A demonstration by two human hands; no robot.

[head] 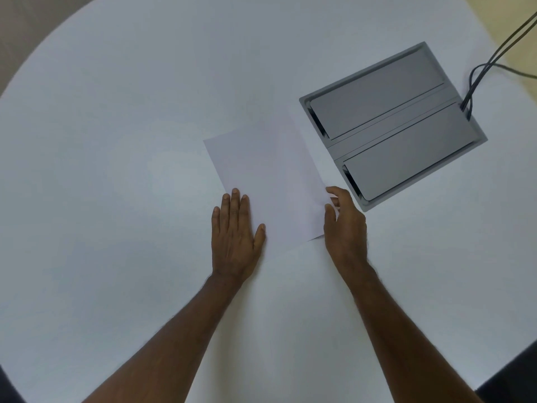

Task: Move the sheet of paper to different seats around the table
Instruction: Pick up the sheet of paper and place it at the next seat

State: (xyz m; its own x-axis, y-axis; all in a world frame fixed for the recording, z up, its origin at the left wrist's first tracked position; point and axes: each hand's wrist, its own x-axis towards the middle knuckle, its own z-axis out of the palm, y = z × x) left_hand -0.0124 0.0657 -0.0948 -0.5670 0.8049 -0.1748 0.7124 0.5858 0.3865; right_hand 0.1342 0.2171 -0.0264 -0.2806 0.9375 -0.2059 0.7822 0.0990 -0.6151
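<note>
I see a plain white sheet [270,181], long axis tilted up-left; my left hand [236,239] lies flat on it, right hand [344,225] pinches its edge.

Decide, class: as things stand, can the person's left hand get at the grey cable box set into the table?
Probably yes, with a stretch. The left hand lies flat on the sheet of paper, and only bare paper and table separate it from the cable box. The right hand sits nearer.
</note>
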